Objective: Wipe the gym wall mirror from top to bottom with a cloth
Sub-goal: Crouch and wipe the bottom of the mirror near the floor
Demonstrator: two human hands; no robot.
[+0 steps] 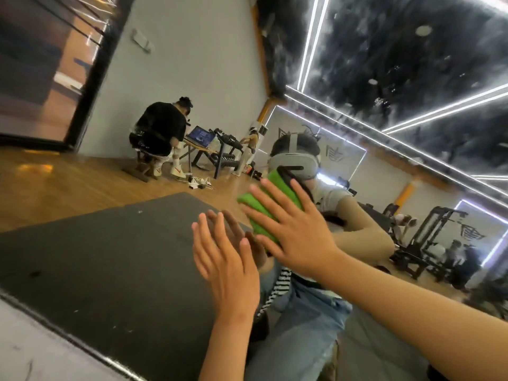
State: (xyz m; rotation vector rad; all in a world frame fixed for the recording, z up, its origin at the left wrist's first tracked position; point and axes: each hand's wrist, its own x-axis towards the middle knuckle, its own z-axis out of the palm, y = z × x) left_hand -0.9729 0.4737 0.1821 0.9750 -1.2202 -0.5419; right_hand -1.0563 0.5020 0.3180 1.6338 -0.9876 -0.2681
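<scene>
The gym wall mirror [170, 78] fills nearly the whole view, tilted, and reflects the room. My right hand [291, 226] presses a green cloth [264, 207] flat against the glass, fingers spread and straight. My left hand [228, 259] lies flat on the mirror just left of and below the cloth, fingers straight, meeting its own reflection. Behind the cloth the glass shows my reflection with a headset on.
The mirror's lower edge [82, 339] runs along the bottom left, with a pale wall or sill below it. Reflected in the glass are a dark floor mat [96, 257], a seated person at a desk [162, 136], gym machines [428, 243] and ceiling light strips.
</scene>
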